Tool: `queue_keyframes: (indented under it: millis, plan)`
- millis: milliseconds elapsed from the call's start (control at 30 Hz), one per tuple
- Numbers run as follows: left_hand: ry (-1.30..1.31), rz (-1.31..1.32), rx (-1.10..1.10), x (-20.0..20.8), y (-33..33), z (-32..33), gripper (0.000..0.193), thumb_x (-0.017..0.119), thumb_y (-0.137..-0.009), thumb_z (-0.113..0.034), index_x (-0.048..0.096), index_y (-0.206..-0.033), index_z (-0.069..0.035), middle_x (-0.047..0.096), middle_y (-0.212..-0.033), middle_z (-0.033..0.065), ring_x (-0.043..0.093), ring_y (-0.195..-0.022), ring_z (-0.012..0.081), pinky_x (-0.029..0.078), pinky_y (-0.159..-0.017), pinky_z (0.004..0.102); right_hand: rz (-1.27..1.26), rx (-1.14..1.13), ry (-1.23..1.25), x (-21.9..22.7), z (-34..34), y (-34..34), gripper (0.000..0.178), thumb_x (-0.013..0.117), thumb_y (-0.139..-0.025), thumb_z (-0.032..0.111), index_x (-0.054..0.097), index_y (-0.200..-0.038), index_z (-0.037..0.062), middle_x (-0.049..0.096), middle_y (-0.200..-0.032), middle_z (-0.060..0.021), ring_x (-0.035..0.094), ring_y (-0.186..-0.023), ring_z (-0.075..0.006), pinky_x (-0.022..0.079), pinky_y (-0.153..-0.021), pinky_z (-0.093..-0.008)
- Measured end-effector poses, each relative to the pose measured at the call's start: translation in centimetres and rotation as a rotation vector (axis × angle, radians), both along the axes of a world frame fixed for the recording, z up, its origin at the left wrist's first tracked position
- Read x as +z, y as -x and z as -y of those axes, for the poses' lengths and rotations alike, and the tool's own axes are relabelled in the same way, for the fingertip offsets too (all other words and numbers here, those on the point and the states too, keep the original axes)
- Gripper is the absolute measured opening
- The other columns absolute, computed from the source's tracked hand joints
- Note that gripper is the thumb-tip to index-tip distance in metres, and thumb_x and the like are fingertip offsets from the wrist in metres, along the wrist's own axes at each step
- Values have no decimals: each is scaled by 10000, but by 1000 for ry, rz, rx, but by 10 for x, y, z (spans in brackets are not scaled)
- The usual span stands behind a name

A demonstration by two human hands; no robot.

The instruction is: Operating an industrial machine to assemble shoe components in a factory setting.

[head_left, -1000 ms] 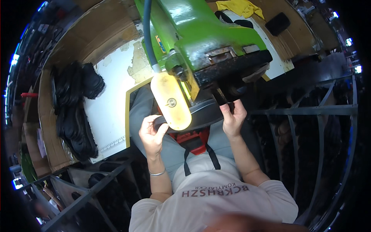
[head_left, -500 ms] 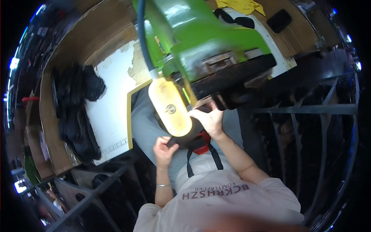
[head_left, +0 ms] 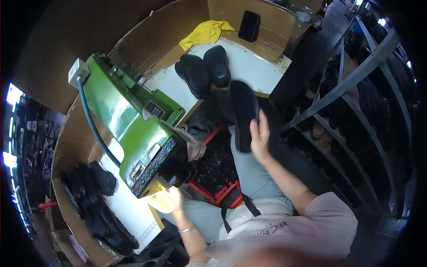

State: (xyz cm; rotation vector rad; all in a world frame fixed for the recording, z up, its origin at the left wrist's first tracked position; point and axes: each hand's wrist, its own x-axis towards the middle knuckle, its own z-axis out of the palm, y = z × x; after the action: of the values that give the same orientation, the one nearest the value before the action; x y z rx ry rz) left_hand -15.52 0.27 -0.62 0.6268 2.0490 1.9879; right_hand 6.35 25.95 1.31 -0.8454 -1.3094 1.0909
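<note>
My right hand holds a black shoe sole upright over my right knee, the thumb lying on its face and the fingers behind its edge. My left hand is at the lower end of the green machine, beside a brightly lit oval yellow plate. Glare and the machine head hide most of its fingers, so its grip cannot be read. A pair of black soles lies on the white tabletop beyond the right hand.
Black shoe parts are heaped on the left of the table. A red crate of black scraps sits between my legs. A yellow cloth and a black phone-like device rest by the cardboard wall. Metal racks stand at right.
My right hand has moved from beneath the machine out to the right with the black sole. The left hand, formerly pinching dark material, is now by the yellow plate. The view has swung right.
</note>
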Motion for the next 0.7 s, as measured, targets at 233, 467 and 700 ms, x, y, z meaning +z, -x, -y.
queue_keyframes:
  millis: [233,467,700]
  plan:
    - [789,-680,836,1,215,62,697,639,-772,-519,471,-1277,-69,474,-1276,211,379,-1228,368,298,-1015,461,106,-90,-62,33,-160,47,500,514,-934,150,332,-1337,-82,471,-1291,-199,464,-1179,-214,337,-1004,-303]
    - [1122,-577,954,-43,240,68,649,652,-723,-562,509,-1280,-261,457,-1333,126,325,-1266,418,304,-986,549,185,-267,150,5,-244,54,471,578,-863,161,443,-1289,12,532,-1230,-232,515,-1140,-353,396,-956,-378]
    - [746,-732,936,-42,232,96,270,721,-725,-289,709,-943,-131,632,-963,125,570,-933,310,447,-822,425,912,-352,-52,-33,-228,68,537,671,-771,251,496,-1253,90,557,-1126,-192,504,-1081,-357,365,-946,-457]
